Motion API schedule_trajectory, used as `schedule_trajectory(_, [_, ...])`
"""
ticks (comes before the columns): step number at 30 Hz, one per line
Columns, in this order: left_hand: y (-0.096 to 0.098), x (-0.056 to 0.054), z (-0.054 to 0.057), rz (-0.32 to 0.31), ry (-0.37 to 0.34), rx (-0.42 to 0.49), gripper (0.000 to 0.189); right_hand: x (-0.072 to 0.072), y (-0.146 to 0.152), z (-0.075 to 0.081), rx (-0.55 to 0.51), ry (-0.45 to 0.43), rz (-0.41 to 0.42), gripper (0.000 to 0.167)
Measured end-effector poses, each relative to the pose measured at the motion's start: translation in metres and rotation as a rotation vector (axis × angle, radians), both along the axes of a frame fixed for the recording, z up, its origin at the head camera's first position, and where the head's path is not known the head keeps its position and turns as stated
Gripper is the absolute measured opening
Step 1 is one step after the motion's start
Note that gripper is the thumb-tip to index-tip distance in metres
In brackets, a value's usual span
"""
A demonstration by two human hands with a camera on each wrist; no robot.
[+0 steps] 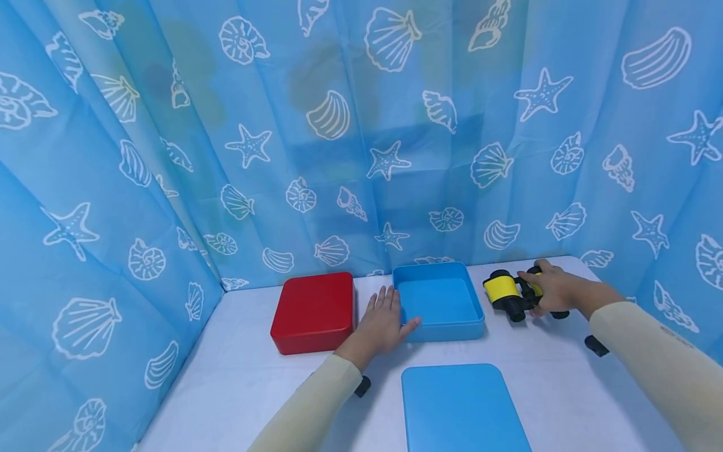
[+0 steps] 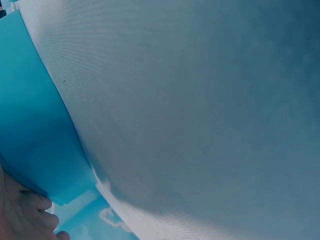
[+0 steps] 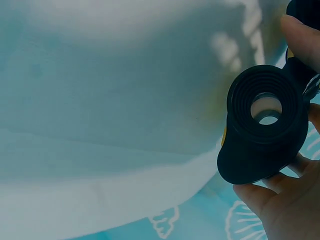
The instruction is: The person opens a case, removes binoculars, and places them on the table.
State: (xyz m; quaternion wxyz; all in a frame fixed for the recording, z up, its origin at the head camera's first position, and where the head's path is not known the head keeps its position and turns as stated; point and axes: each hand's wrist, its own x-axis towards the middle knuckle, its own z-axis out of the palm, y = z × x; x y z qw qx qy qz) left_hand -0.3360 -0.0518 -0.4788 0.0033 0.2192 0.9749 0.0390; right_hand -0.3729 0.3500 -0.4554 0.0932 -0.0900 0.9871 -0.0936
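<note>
My right hand [image 1: 556, 290] grips the right barrel of yellow and black binoculars [image 1: 501, 289], just right of an open blue box [image 1: 446, 333]. In the right wrist view, an eyepiece of the binoculars [image 3: 237, 160] faces the camera, with fingers [image 3: 255, 197] and thumb around the body. Whether the binoculars touch the table is unclear. My left hand [image 1: 383, 323] lies with straight fingers against the left side of the blue box, its thumb stretched toward the front wall. The left wrist view shows the blue box wall [image 2: 40, 115] and curled-looking fingertips [image 2: 45, 220] at the edge.
A red box [image 1: 313, 307] with its top covered stands left of my left hand. Nearer to me, a flat blue lid [image 1: 460, 402] lies on the white table [image 1: 226, 389]. Blue curtains [image 1: 350, 157] with shell prints hang behind and at both sides.
</note>
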Motion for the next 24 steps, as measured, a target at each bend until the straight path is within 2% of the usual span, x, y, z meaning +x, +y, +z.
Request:
schedule_trajectory(7, [-0.001, -0.002, -0.002, -0.001, -0.004, 0.01, 0.096, 0.003, 0.006, -0.008, -0.008, 0.007, -0.019, 0.109])
schedule_trajectory(14, [-0.001, -0.002, -0.001, 0.002, -0.002, 0.002, 0.097, 0.001, 0.012, -0.01, -0.039, -0.017, -0.054, 0.11])
schedule_trajectory(24, [0.0, 0.0, -0.001, -0.004, 0.003, 0.02, 0.096, -0.002, 0.018, -0.016, -0.077, -0.013, -0.062, 0.107])
